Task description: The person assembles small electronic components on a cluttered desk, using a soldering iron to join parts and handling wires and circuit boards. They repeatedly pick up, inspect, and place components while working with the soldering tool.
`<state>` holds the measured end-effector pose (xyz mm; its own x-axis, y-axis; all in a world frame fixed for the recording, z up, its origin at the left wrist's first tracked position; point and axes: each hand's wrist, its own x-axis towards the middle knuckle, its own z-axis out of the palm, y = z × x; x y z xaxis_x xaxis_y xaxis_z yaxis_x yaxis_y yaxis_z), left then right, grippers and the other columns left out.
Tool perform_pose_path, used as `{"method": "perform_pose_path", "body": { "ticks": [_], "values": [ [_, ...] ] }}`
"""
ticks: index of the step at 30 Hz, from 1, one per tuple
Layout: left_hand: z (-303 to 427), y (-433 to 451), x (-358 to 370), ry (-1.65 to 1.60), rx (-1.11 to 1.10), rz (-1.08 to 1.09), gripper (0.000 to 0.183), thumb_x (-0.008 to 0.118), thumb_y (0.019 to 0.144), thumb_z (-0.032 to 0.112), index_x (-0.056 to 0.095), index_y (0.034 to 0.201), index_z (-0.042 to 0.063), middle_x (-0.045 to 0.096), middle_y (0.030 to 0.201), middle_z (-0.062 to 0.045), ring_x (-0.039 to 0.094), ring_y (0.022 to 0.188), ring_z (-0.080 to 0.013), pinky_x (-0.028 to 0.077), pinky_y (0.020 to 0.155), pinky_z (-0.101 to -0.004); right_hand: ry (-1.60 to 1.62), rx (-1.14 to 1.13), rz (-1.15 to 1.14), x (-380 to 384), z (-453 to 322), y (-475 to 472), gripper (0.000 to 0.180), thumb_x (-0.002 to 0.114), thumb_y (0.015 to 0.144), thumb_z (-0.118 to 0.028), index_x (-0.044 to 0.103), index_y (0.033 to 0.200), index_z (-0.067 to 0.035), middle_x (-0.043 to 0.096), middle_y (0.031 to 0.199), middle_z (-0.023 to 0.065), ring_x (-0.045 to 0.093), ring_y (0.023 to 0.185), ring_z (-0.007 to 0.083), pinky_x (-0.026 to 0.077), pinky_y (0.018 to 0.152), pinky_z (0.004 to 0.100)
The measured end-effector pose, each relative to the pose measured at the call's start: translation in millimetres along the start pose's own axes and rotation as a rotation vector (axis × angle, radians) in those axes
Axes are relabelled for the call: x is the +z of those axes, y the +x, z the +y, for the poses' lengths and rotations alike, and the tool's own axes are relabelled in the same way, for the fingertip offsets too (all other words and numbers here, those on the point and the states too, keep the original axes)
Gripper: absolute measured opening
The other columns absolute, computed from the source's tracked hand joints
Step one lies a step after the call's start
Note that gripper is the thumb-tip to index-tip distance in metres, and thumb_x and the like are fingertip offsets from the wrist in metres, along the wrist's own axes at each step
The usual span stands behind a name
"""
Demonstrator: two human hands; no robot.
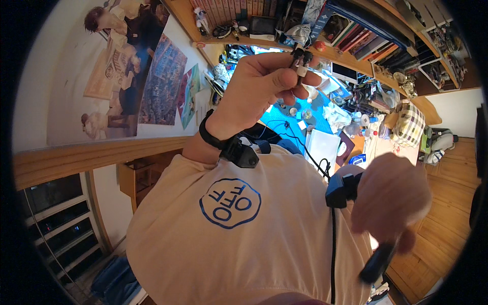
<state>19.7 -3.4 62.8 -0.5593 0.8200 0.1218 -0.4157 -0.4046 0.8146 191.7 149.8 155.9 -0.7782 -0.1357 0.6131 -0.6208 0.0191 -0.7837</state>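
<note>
My left hand (251, 85), with a black strap and device on the wrist, is raised over the desk. Its thumb and fingers pinch small dark vials (302, 71) with black caps, one bearing a pale label. Well to the right, my right hand (392, 194) is blurred, in front of the right side of my shirt, and also wears a black wrist device. It is closed around a dark, elongated object (377, 263) that sticks out below it; blur hides what it is. Beneath my left hand lies a blue desk mat (293, 118) with small jars on it.
Shelves (251, 41) with books and figurines run above the desk. A white sheet or folder (323, 146), black cables (301, 141), a white cloth (337, 117) and plastic bottles (354, 127) lie to the right. A poster-covered wall (68, 91) stands at left.
</note>
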Motion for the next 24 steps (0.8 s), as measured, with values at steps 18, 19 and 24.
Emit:
{"method": "perform_pose_path", "body": {
  "ticks": [18,19,24],
  "values": [
    [-10,-3,12,0.322,0.187,0.144,0.021,0.067,0.087,0.007,0.068,0.105,-0.002,0.071,0.082,-0.008,0.063,0.062,-0.0089,0.051,0.054,-0.0201,-0.062,0.274,0.580,23,101,0,0.030,0.046,0.100,-0.029,0.050,0.107,0.001,0.057,0.117,0.0151,0.057,0.064,0.0089,0.040,0.047,0.0170],
    [-13,-3,13,0.383,0.241,0.172,0.020,0.067,0.087,0.007,0.068,0.105,-0.002,0.071,0.082,-0.008,0.063,0.062,-0.0086,0.050,0.053,-0.0199,-0.034,0.303,0.553,24,103,-2,0.030,0.047,0.099,-0.027,0.051,0.107,0.001,0.055,0.121,0.0156,0.057,0.064,0.0087,0.041,0.048,0.0169],
    [-17,-2,10,0.555,0.257,0.227,0.031,0.064,0.089,0.004,0.047,0.114,-0.004,0.068,0.080,-0.010,0.060,0.060,-0.0113,0.047,0.053,-0.0206,0.092,0.235,0.527,22,123,-2,0.028,0.055,0.097,-0.020,0.059,0.112,0.003,0.065,0.104,0.0097,0.054,0.064,0.0079,0.042,0.054,0.0204]
  ]
}}
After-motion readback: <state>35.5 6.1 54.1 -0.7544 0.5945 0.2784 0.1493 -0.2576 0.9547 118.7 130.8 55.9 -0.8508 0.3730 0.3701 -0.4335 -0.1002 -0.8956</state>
